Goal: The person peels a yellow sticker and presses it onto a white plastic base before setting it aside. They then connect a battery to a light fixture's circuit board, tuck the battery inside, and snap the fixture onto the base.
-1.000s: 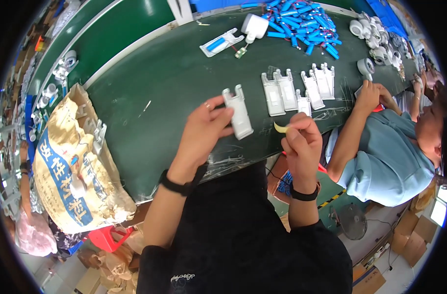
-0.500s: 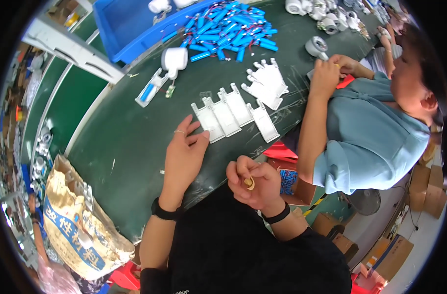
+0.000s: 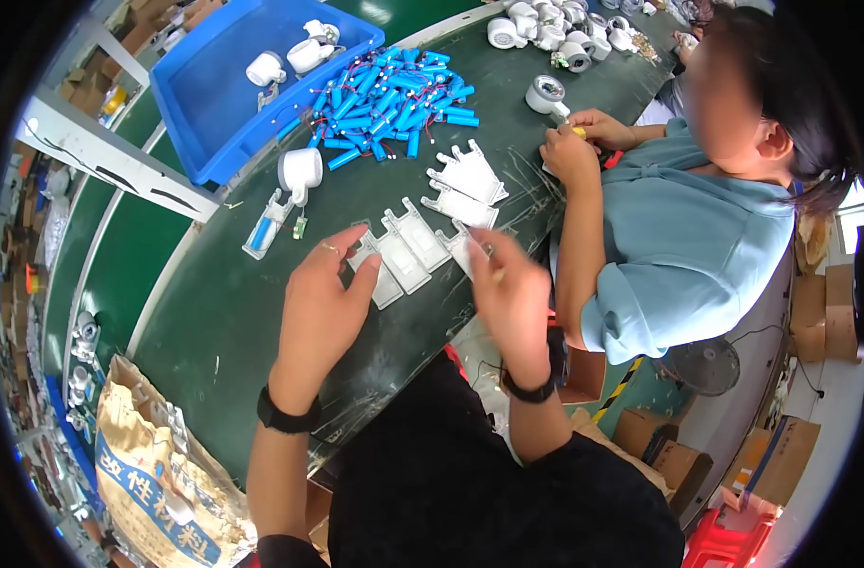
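White plastic panels (image 3: pixel 411 248) with prongs at one end lie overlapping in a row on the green table. My left hand (image 3: pixel 320 308) is at the row's left end, thumb and fingers apart, its fingertips beside the leftmost panel (image 3: pixel 379 281). My right hand (image 3: pixel 512 295) is over the row's right end, smeared by motion, with its fingers near the rightmost panel (image 3: pixel 461 250). A small yellowish curled piece (image 3: pixel 498 275) shows within that hand, partly hidden. A second fanned group of white panels (image 3: pixel 468 180) lies just beyond.
Beyond lie a heap of blue battery cells (image 3: pixel 385 102), a blue tray (image 3: pixel 205 123) and a white round-headed part (image 3: pixel 299 170) beside an opened housing (image 3: pixel 264 227). A co-worker (image 3: pixel 687 227) sits at the right. A paper sack (image 3: pixel 158 473) stands at the left.
My right hand has moved up and forward from near my body to the panels' right end. The view has shifted, and my left hand remains by the leftmost panel.
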